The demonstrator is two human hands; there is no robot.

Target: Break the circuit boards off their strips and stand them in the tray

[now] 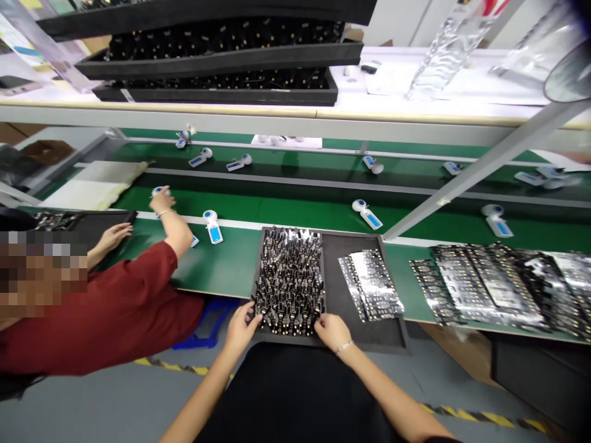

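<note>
A dense block of small black electronic parts (290, 280) with gold-coloured dots fills the left side of a dark tray (335, 246) in front of me. My left hand (241, 326) is at the block's lower left corner, thumb and fingers closed around its edge. At the lower right corner, my right hand (333, 331) has its fingertips pinched against the parts. What exactly either hand grips is too small to tell. On the tray's right side lie silvery sheets (372, 284) bearing rows of similar parts, apart from both hands.
More part sheets (489, 286) are heaped to the right. White-and-blue devices (368, 214) lie on the green conveyor (295, 206). A slanted metal post (443, 200) and a shelf with stacked black trays (217, 95) stand ahead. A co-worker in a red sleeve (133, 289) reaches out at left.
</note>
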